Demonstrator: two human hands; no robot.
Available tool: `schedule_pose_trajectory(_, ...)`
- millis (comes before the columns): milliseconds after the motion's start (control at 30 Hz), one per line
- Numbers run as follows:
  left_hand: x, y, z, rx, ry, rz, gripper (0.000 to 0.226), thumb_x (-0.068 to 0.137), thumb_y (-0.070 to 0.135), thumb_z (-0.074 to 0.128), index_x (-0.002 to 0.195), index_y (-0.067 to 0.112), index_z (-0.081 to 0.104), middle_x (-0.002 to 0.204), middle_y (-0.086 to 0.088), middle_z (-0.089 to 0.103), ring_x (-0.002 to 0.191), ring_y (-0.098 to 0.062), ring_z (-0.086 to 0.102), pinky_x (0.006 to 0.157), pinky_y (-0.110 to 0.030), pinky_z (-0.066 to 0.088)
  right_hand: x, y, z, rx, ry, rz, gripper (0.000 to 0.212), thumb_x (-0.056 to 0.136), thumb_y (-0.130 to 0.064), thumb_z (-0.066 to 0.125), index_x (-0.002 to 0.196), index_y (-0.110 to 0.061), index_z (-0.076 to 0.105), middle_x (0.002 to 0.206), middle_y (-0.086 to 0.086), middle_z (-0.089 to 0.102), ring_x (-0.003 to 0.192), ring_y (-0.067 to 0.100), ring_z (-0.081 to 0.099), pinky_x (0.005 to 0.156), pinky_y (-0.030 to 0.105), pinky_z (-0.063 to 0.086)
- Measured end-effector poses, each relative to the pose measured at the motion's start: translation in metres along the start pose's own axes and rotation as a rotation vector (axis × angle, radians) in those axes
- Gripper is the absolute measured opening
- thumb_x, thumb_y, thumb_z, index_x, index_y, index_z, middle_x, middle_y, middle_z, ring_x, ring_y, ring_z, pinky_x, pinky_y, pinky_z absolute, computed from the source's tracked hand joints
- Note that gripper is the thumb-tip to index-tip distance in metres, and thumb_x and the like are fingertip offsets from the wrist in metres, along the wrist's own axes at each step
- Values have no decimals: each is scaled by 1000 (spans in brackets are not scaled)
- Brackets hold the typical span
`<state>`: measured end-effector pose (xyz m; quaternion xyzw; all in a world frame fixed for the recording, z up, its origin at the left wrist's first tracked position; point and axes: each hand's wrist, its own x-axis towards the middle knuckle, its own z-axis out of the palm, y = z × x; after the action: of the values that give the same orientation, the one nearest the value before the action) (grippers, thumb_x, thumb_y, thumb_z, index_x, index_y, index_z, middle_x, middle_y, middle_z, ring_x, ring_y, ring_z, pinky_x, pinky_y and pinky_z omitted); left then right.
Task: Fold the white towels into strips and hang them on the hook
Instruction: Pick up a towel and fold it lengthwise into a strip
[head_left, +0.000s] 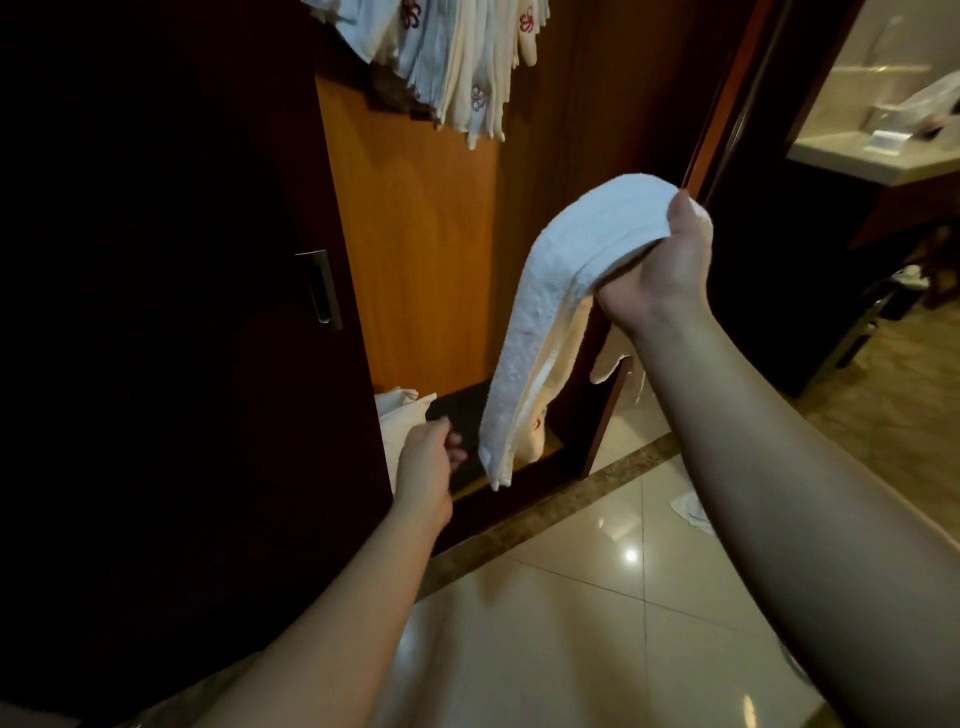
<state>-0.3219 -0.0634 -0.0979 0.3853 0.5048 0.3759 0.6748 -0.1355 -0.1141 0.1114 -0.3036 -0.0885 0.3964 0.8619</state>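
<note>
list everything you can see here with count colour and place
folded towel: one, white, draped over the right hand, hanging down
hanging towels: a bunch, white with red marks, top of the closet
towels on the shelf: count unclear, white, low in the closet
cloth on the floor: one, white, on the tiles
closet door: one, dark brown, left
handle: one, silver, on the door
floor: beige glossy tiles
left hand: low, holds nothing
right hand: raised, grips the folded towel

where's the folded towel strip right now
In the head view, the folded towel strip is draped over the right hand, right of centre, hanging in front of the open wardrobe, below the hung towels.
</note>
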Motion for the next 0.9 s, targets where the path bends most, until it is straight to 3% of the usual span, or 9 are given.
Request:
schedule_pose_trajectory(67,-25,20,21,-154,-284,76,42,97,53,49,95,17,72,88,-8,72,75,-18,70,69,-31,55,-4,6,13,-50,-7,4,59,100,-53,52,138,-7,50,128,19,64,117,37,62,105,57,46)
schedule_pose_trajectory(200,-73,58,65,-56,-708,167,98,64,96,41,129,24,60,129,-1,67,119,-15,63,99,-31,48,-11,17,40,-143,-10,-18,58,100,-54,51,141,-12,46,131,16,61,118,33,60,109,54,44)
schedule_pose_trajectory(333,-98,82,95,26,-786,226,151,31,108,41,157,26,26,159,7,35,142,-8,32,119,-32,24,-20,15,64,-142,-64,-16,68,98,-59,51,145,-11,42,121,16,63,106,30,63,102,49,50)
schedule_pose_trajectory(467,-101,107,116,-293,-848,154,161,20,101,57,157,21,27,161,-4,35,149,-21,29,122,-42,24,-23,0,80,-76,-106,-71,57,97,-58,53,125,-9,56,113,15,69,103,30,68,90,45,56)
schedule_pose_trajectory(600,-94,149,118,-386,-695,117,178,9,106,45,161,21,9,168,-7,14,154,-22,10,126,-45,6,-20,-16,78,-62,-110,-139,64,96,-59,53,129,-5,59,124,18,69,114,35,66,101,51,51)
schedule_pose_trajectory(667,-89,162,116,-397,-579,116,157,33,110,28,161,21,3,168,-13,4,155,-29,6,126,-43,2,-17,-22,72,-95,-98,-184,63,96,-59,53,129,-5,59,119,17,68,117,36,65,100,51,52)
schedule_pose_trajectory(733,-83,171,113,-607,-543,113,98,74,89,47,146,23,42,148,-18,49,138,-36,42,120,-47,22,-15,-26,64,-150,-1,-261,51,94,-55,61,118,-10,59,115,14,68,113,32,67,97,49,55)
schedule_pose_trajectory(800,-80,181,108,-810,-439,61,56,85,56,70,122,15,61,118,-15,71,114,-30,63,99,-43,47,-13,-27,56,-185,133,-329,40,88,-49,72,105,-15,61,108,10,72,99,23,73,90,45,60)
schedule_pose_trajectory(900,-74,195,100,-889,-307,-8,36,92,31,69,118,7,62,115,-20,70,104,-31,68,84,-41,57,-6,-27,46,-275,111,-348,30,89,-49,68,100,-21,63,99,3,74,95,18,73,93,45,59)
